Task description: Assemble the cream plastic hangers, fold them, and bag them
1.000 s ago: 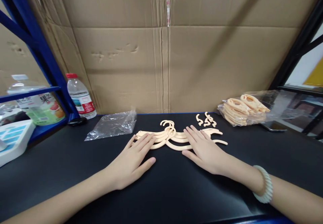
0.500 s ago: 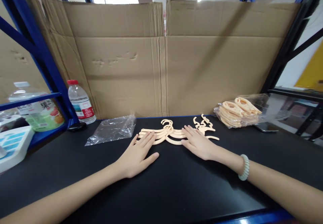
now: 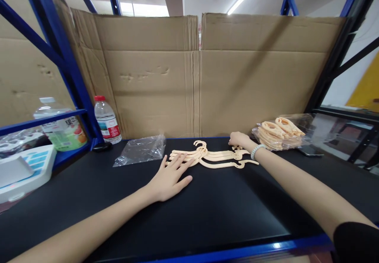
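Now the stack of hangers (image 3: 207, 157) lies flat on the table (image 3: 207, 215), long axis left to right — left hand (image 3: 169, 175) spread on its left end, right hand (image 3: 239, 138) curled at the right end, perhaps pinching small hooks.

The left hand (image 3: 168, 178) lies flat, fingertips on the hangers (image 3: 207, 156) on the black table (image 3: 207, 211). The right hand (image 3: 239, 139) reaches over small hooks (image 3: 237, 148) beside a bag (image 3: 278, 130).
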The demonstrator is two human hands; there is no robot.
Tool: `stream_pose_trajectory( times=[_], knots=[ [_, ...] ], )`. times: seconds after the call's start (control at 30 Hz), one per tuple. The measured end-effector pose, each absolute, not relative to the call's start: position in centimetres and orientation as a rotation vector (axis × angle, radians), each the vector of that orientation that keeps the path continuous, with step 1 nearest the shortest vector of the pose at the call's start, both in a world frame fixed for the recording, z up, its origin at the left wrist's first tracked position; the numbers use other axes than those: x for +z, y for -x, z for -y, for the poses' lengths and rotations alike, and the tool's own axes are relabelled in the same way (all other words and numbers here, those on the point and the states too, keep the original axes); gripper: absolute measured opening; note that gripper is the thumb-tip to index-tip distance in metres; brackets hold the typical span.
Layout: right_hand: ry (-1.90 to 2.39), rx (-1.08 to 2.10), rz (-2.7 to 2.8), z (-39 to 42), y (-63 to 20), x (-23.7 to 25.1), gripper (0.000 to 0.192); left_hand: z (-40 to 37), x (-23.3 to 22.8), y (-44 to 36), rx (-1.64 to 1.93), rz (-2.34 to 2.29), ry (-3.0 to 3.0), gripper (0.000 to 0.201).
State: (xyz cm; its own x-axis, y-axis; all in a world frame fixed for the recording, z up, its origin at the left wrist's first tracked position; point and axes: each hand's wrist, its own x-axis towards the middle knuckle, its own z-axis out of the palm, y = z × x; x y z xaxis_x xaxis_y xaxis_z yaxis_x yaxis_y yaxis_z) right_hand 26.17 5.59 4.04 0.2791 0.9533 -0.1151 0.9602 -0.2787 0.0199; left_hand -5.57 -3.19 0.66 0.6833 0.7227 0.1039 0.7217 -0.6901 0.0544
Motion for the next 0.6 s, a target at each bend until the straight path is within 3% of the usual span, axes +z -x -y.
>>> stream_pose_trajectory(
  times=[0.3,0.47,0.6],
  knots=[
    [-2.247,0.157,-2.35,-6.1,-26.3,1.3,0.024,3.5,1.0,5.6,0.144,-1.234,-2.855,0.061],
    [-2.059,0.199,-2.624,-6.4,-28.7,1.2,0.051,3.4,1.0,5.5,0.174,-1.226,-2.841,0.061],
    [-1.974,0.26,-2.737,-6.4,-28.7,1.3,0.052,3.5,1.1,5.5,0.145,-1.249,-2.828,0.062]
  ],
)
